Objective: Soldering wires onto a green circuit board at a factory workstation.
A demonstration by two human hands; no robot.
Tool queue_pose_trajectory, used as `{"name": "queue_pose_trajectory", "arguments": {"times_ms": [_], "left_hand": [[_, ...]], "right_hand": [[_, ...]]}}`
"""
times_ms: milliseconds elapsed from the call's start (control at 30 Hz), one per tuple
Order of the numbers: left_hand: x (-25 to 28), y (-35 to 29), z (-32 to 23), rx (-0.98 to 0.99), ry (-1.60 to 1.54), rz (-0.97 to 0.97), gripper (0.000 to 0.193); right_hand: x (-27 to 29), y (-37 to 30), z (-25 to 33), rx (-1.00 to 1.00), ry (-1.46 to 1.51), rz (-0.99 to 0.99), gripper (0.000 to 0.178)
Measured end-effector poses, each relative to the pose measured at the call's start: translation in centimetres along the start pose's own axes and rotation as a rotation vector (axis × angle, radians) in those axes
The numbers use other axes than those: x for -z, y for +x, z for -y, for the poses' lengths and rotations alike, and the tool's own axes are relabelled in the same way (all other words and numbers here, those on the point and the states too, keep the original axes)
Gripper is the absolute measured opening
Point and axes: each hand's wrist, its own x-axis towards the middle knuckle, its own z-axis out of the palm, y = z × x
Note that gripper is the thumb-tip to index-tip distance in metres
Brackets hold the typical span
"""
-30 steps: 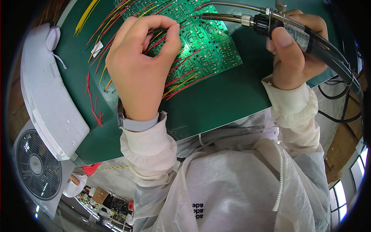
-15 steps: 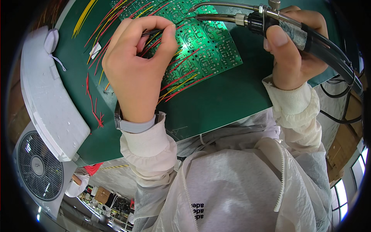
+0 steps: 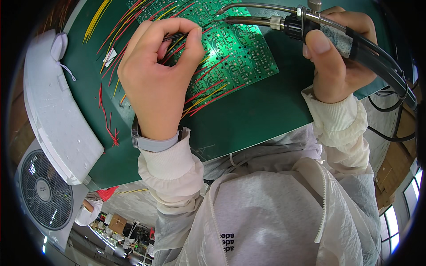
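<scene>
Over the green circuit board panel, my left hand pinches a thin black wire between thumb and forefinger. The wire's end reaches toward the board near the iron's tip. My right hand is closed around a soldering iron with a curved metal feed tube above its barrel. The iron lies nearly level, its tip pointing left and close to the wire's end; whether they touch I cannot tell. Red and yellow wires stick out from the panel, some passing behind my left hand.
A green mat covers the table. Yellow wires and red wire pieces lie on its left. A long white housing lines the left edge, with a fan below it. Black cables hang at the right.
Both hands, the wire and the soldering iron hold almost the same place; only a very slight shift shows around the iron's tip.
</scene>
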Motion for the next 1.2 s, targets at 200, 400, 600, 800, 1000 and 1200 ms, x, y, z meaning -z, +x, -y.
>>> {"name": "queue_pose_trajectory", "arguments": {"times_ms": [200,400,600,800,1000,1200], "left_hand": [[0.0,0.0,0.0,0.001,-0.005,0.001,0.008],[0.0,0.1,0.0,-0.011,0.008,0.001,0.008],[0.0,0.1,0.0,-0.022,0.005,-0.001,0.008],[0.0,0.1,-0.3,-0.041,0.002,-0.029,0.01],[-0.2,0.2,0.0,-0.122,0.014,-0.043,0.011],[-1.0,-0.3,-0.6,-0.164,0.001,-0.146,0.01]], "right_hand": [[0.1,-0.1,-0.1,0.013,0.01,0.023,0.038],[-0.4,0.1,-0.3,0.017,0.052,0.003,0.038],[-0.7,0.5,0.9,-0.019,-0.056,-0.052,0.043],[-0.4,0.8,0.0,0.048,0.02,0.015,0.045],[0.5,0.4,-0.4,0.078,0.116,0.092,0.03],[0.6,0.2,-0.2,0.08,0.068,0.055,0.031]]}}
